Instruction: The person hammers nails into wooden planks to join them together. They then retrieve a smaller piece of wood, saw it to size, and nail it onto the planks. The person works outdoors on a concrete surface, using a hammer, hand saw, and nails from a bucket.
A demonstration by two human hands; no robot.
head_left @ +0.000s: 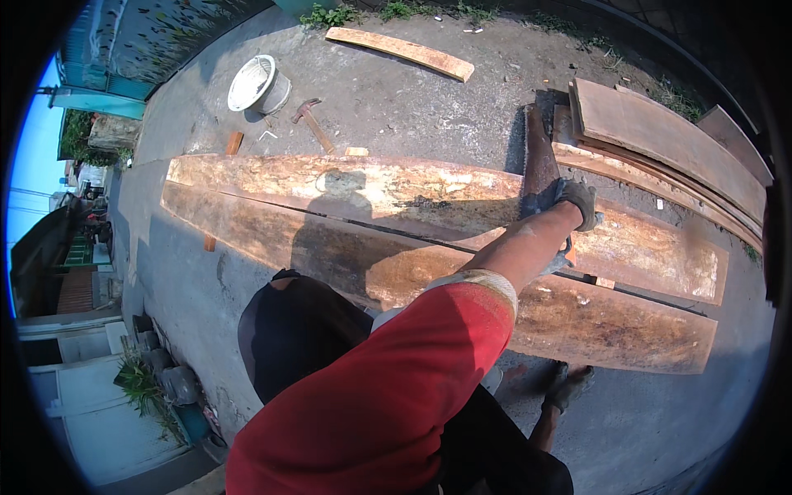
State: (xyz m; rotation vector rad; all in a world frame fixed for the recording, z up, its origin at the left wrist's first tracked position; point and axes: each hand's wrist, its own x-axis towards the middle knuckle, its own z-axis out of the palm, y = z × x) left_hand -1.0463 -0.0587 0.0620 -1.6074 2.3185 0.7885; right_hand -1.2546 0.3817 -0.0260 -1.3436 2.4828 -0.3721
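Concrete yard: left hand (577,202) grips dark board (538,157).

hard, bright sunlight falls across the scene, throwing the person's crisp dark shadow over the long planks (396,223) toward 9 o'clock. the pale wood glares near the centre, and the white bucket (256,82) at 11 o'clock is nearly washed out. straight edges bow toward the black fisheye rim, where detail goes soft. the centre stays sharp.

Long rough wooden planks (429,198) orange-brown with pale yellow mottling; knit work glove (577,200) dark grey; long sleeve (388,396) red with tan cuff; round plastic bucket (257,84) white
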